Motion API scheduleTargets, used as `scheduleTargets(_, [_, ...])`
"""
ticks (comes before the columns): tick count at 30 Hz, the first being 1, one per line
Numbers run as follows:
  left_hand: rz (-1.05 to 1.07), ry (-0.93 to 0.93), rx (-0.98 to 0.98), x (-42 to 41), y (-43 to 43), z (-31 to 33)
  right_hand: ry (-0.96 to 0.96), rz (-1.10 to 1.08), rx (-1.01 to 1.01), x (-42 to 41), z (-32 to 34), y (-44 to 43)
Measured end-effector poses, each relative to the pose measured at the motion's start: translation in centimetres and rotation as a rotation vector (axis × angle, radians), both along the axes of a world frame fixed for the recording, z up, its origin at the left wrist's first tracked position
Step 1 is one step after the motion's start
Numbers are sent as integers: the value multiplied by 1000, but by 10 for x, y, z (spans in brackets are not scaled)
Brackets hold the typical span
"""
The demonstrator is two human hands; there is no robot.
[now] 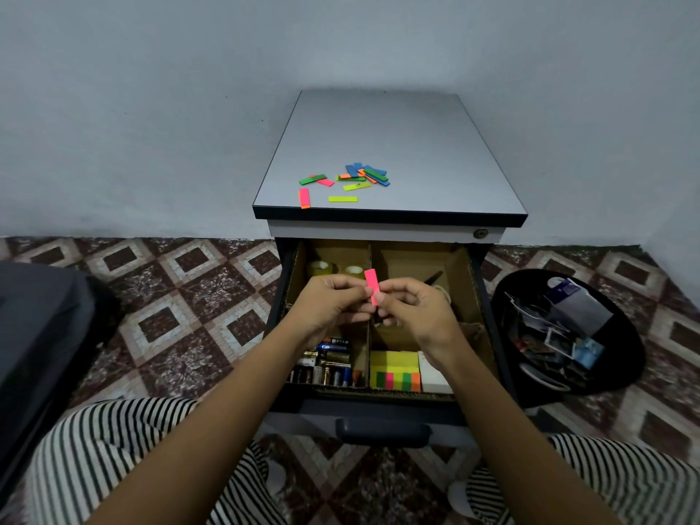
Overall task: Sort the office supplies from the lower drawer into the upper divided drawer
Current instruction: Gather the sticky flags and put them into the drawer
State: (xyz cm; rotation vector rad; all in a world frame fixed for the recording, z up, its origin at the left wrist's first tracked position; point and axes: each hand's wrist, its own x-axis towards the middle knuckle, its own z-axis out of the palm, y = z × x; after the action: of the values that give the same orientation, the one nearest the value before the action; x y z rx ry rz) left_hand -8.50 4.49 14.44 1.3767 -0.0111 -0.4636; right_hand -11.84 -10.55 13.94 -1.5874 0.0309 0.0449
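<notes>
A pink sticky-flag pad (372, 284) stands upright over the open upper drawer (475, 293), pinched between my left hand (333, 303) and my right hand (414, 308). The drawer has cardboard dividers. Tape rolls (321, 267) lie in its back left compartment, batteries (329, 363) in the front left, and yellow sticky notes with coloured flags (396, 369) in the front right beside a white block (433, 375). Several loose coloured flag pads (363, 175) are scattered on the cabinet top (416, 145). The lower drawer is hidden.
A black round bin (621, 358) with papers and cards sits on the tiled floor to the right of the cabinet. A dark bag (38, 335) lies at the left. My striped trouser legs frame the drawer's handle (382, 431).
</notes>
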Motion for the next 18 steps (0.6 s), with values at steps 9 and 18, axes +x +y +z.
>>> scheduleTargets(9, [25,-17,36,-1,-3,-4,28,2,3,1,-3,-1])
scheduleTargets(18, [94,-34,18,2,-5,-7,23,-23,-168,9,-4,3])
